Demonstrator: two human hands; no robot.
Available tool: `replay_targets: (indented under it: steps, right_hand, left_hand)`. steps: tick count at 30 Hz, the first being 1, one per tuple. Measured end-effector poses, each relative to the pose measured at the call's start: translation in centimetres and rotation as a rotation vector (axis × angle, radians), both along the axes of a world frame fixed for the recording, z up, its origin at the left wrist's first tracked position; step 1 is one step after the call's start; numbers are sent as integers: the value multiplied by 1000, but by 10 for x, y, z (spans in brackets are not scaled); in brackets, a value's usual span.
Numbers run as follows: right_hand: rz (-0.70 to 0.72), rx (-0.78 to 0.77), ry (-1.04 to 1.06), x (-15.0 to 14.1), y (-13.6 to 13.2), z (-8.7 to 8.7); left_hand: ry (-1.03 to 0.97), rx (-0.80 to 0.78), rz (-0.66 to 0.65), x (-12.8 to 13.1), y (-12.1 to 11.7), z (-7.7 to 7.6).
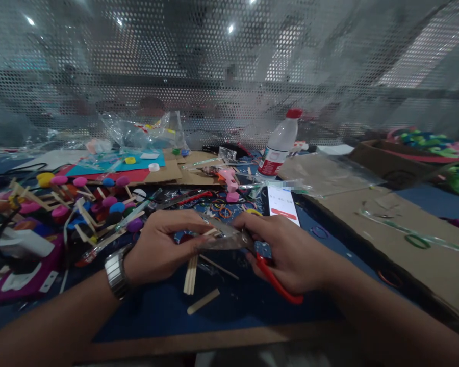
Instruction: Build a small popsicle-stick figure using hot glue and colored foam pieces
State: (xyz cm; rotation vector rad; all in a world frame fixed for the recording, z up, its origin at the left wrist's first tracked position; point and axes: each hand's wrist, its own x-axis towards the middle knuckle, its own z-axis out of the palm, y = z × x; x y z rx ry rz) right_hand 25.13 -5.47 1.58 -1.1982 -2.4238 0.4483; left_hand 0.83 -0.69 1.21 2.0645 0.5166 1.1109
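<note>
Pinching wooden stick (pixel 211 232) in left hand (pixel 167 243) at 7 o'clock of view centre, gripping red-handled scissors (pixel 237 241) in right hand (pixel 285 247) at stick's 4 o'clock, probably lining up a cut, next needing thumb kept clear.

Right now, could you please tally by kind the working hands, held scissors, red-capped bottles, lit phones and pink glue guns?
Left hand and right hand: 2
Held scissors: 1
Red-capped bottle: 1
Lit phone: 1
Pink glue gun: 1
Total: 6
</note>
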Motion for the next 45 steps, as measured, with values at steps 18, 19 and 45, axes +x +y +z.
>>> replay_targets:
  steps: [18,19,45]
  right_hand:
    - [-179,-50,-336,-8,-3,9]
    - [-177,-56,-334,-8,-4,10]
    - [-17,-74,-21,-3,-3,1]
  left_hand:
    - [-20,165,-40,0,-2,1]
    - [-6,124,-48,0,-2,3]
    - [161,-755,-406,-4,0,9]
